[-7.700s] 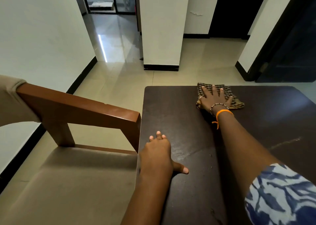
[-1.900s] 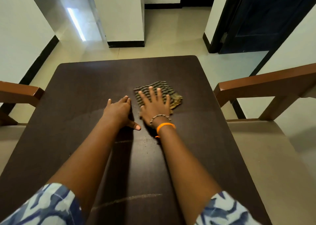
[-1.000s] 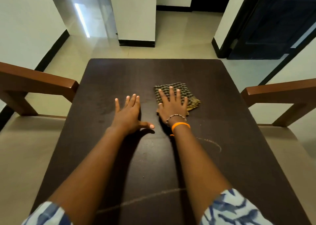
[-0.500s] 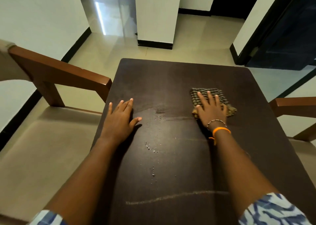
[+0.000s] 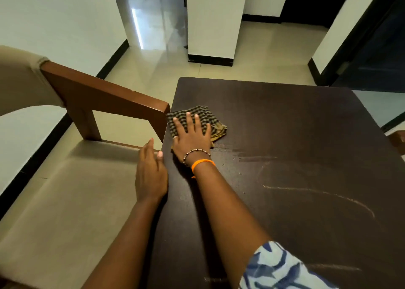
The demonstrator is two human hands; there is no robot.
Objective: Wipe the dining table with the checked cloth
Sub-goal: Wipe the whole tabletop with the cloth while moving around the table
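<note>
The fingers (image 5: 191, 122) of the right hand (image 5: 192, 138) are spread flat and press on the folded brown-and-black checked cloth (image 5: 198, 122), gripping nothing. This cloth lies at the left edge of the dark brown wooden counter (image 5: 295, 157), just beside the brown wooden chair arm (image 5: 105, 95). The left hand (image 5: 150, 174) rests open against the counter's left edge, holding nothing.

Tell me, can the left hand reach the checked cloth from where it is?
Probably yes. The left hand rests at the table's left edge, close beside the checked cloth, with nothing between them; the right hand already presses on it.
</note>
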